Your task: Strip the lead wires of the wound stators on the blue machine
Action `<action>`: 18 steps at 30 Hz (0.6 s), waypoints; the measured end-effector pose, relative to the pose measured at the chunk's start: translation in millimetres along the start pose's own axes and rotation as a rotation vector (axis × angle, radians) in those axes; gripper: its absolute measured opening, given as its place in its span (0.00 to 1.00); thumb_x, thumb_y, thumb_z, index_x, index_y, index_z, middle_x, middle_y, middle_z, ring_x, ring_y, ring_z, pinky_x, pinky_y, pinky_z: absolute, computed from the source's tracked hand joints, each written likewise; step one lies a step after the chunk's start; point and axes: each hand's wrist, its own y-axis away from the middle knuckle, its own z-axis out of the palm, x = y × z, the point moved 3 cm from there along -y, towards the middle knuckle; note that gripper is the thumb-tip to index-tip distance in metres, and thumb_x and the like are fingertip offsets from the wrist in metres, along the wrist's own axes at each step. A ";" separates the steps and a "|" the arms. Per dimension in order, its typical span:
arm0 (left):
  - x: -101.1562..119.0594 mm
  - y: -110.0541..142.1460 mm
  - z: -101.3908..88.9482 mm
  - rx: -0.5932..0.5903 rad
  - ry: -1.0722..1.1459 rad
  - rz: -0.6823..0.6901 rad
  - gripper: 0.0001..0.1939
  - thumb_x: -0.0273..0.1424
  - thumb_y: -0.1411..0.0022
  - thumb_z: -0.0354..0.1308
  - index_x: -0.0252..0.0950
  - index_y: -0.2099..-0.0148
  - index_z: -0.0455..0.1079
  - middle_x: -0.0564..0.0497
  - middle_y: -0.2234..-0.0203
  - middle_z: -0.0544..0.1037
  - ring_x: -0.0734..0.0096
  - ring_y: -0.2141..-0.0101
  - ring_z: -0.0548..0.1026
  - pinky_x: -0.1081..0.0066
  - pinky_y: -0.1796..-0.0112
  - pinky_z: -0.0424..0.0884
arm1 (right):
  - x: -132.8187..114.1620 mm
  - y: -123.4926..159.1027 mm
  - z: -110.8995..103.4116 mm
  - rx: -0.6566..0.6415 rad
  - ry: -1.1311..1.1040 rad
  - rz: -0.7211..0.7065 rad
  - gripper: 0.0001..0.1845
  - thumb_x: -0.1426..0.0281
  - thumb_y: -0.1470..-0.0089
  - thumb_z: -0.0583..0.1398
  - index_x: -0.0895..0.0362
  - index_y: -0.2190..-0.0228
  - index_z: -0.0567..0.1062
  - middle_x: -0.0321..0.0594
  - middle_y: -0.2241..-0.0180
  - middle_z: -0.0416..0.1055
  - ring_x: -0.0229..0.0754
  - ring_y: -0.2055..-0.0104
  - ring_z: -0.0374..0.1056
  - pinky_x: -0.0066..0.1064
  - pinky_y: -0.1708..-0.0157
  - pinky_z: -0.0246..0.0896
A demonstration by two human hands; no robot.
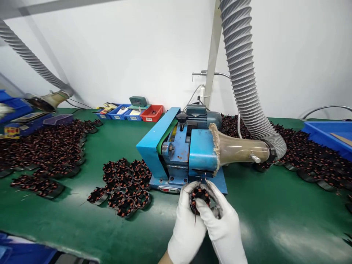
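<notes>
Both my hands wear white gloves and meet just in front of the blue machine (pixel 178 150). Between them is a round black stator with copper windings (pixel 200 198). My left hand (pixel 187 220) wraps its fingers round the stator's left side. My right hand (pixel 222 223) grips its right and lower side, thumb across the front. The stator sits close to the machine's front opening, beside the tan suction funnel (pixel 239 150).
Heaps of the same stators lie on the green bench: a small cluster (pixel 123 187) left of the machine, a big pile (pixel 46 150) at far left, another (pixel 308 154) at right. A grey ribbed hose (pixel 244 73) rises from the funnel. Blue and red bins (pixel 132 112) stand behind.
</notes>
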 end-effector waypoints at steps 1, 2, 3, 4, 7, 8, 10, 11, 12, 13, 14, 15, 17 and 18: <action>-2.8 -5.2 2.4 0.010 0.029 -0.045 0.17 0.26 0.43 0.52 0.42 0.50 0.60 0.47 0.54 0.71 0.65 0.53 0.71 0.62 0.51 0.67 | 0.0 -3.6 4.1 0.015 0.048 -0.004 0.30 0.57 0.56 0.64 0.57 0.52 0.73 0.47 0.55 0.75 0.51 0.54 0.71 0.40 0.53 0.67; -5.1 -10.3 5.2 0.011 0.070 -0.081 0.16 0.27 0.43 0.53 0.41 0.51 0.60 0.47 0.54 0.72 0.65 0.53 0.71 0.62 0.51 0.67 | -1.1 -8.0 7.4 0.026 0.085 -0.010 0.28 0.56 0.54 0.63 0.57 0.52 0.73 0.47 0.55 0.75 0.52 0.54 0.71 0.41 0.52 0.66; -6.7 -15.0 8.0 0.011 0.117 -0.102 0.17 0.27 0.45 0.55 0.40 0.52 0.60 0.46 0.55 0.73 0.65 0.54 0.72 0.62 0.52 0.67 | -3.0 -12.9 9.7 0.034 0.114 -0.021 0.28 0.55 0.53 0.62 0.58 0.53 0.74 0.48 0.55 0.75 0.52 0.54 0.71 0.42 0.52 0.65; -7.8 -19.1 10.5 0.008 0.161 -0.114 0.17 0.27 0.46 0.56 0.40 0.53 0.61 0.46 0.56 0.73 0.64 0.55 0.73 0.62 0.52 0.68 | -5.5 -17.5 10.9 0.048 0.139 -0.036 0.28 0.54 0.52 0.61 0.58 0.54 0.74 0.48 0.55 0.75 0.53 0.54 0.71 0.43 0.51 0.64; -8.9 -27.3 14.9 -0.004 0.228 -0.118 0.16 0.28 0.47 0.57 0.40 0.55 0.61 0.46 0.56 0.73 0.64 0.56 0.73 0.61 0.53 0.68 | -12.5 -26.8 11.0 0.090 0.209 -0.095 0.26 0.54 0.52 0.60 0.60 0.58 0.77 0.51 0.57 0.76 0.54 0.56 0.71 0.43 0.53 0.65; -8.7 -28.6 15.1 -0.006 0.228 -0.115 0.16 0.28 0.47 0.57 0.40 0.55 0.61 0.46 0.56 0.73 0.64 0.56 0.73 0.61 0.53 0.69 | -14.0 -28.1 10.6 0.099 0.220 -0.111 0.26 0.54 0.52 0.60 0.61 0.59 0.77 0.52 0.58 0.76 0.54 0.56 0.71 0.43 0.53 0.65; -7.1 -30.1 14.3 -0.012 0.205 -0.100 0.14 0.28 0.45 0.56 0.40 0.55 0.61 0.46 0.57 0.72 0.65 0.56 0.73 0.62 0.54 0.69 | -15.2 -28.7 10.2 0.107 0.222 -0.130 0.24 0.55 0.51 0.60 0.62 0.61 0.78 0.52 0.59 0.76 0.54 0.58 0.71 0.43 0.55 0.66; -5.7 -30.9 13.9 -0.019 0.193 -0.088 0.14 0.27 0.45 0.56 0.40 0.55 0.61 0.46 0.57 0.72 0.65 0.57 0.73 0.62 0.54 0.69 | -15.3 -28.7 10.0 0.112 0.216 -0.131 0.24 0.55 0.52 0.60 0.62 0.62 0.78 0.52 0.60 0.76 0.54 0.58 0.72 0.43 0.55 0.66; -4.0 -31.7 13.8 -0.025 0.181 -0.076 0.14 0.27 0.45 0.55 0.40 0.55 0.62 0.46 0.58 0.72 0.65 0.57 0.73 0.63 0.54 0.69 | -15.2 -28.7 9.8 0.118 0.206 -0.127 0.23 0.55 0.52 0.60 0.61 0.62 0.78 0.51 0.60 0.77 0.53 0.59 0.72 0.43 0.56 0.66; -2.3 -32.8 13.8 -0.030 0.172 -0.067 0.14 0.26 0.45 0.55 0.40 0.55 0.62 0.46 0.58 0.72 0.66 0.57 0.73 0.63 0.54 0.68 | -15.0 -29.0 9.7 0.120 0.196 -0.118 0.23 0.56 0.52 0.61 0.61 0.62 0.78 0.51 0.61 0.77 0.53 0.60 0.72 0.42 0.56 0.67; -0.6 -33.9 14.0 -0.031 0.165 -0.062 0.14 0.26 0.45 0.54 0.39 0.55 0.62 0.46 0.58 0.71 0.66 0.57 0.73 0.63 0.54 0.68 | -14.8 -29.5 9.7 0.118 0.188 -0.107 0.23 0.56 0.52 0.61 0.61 0.62 0.78 0.50 0.61 0.77 0.52 0.60 0.73 0.42 0.57 0.67; 0.9 -34.8 14.3 -0.031 0.164 -0.062 0.14 0.26 0.46 0.54 0.39 0.56 0.62 0.46 0.58 0.71 0.66 0.57 0.73 0.63 0.54 0.68 | -14.8 -29.9 9.7 0.119 0.183 -0.097 0.23 0.56 0.52 0.61 0.60 0.61 0.78 0.50 0.61 0.77 0.52 0.61 0.73 0.42 0.57 0.67; 2.6 -34.5 13.5 -0.020 0.167 -0.065 0.14 0.26 0.46 0.54 0.38 0.56 0.62 0.45 0.58 0.71 0.65 0.57 0.73 0.63 0.54 0.68 | -14.2 -29.5 9.5 0.117 0.186 -0.081 0.23 0.56 0.51 0.61 0.61 0.61 0.78 0.50 0.61 0.77 0.53 0.60 0.73 0.43 0.56 0.67; 2.6 -32.5 12.1 -0.015 0.156 -0.065 0.13 0.26 0.46 0.54 0.38 0.56 0.63 0.45 0.58 0.71 0.64 0.57 0.73 0.62 0.54 0.68 | -13.1 -27.7 8.9 0.123 0.189 -0.079 0.23 0.56 0.52 0.61 0.61 0.61 0.78 0.51 0.60 0.77 0.53 0.60 0.73 0.43 0.56 0.67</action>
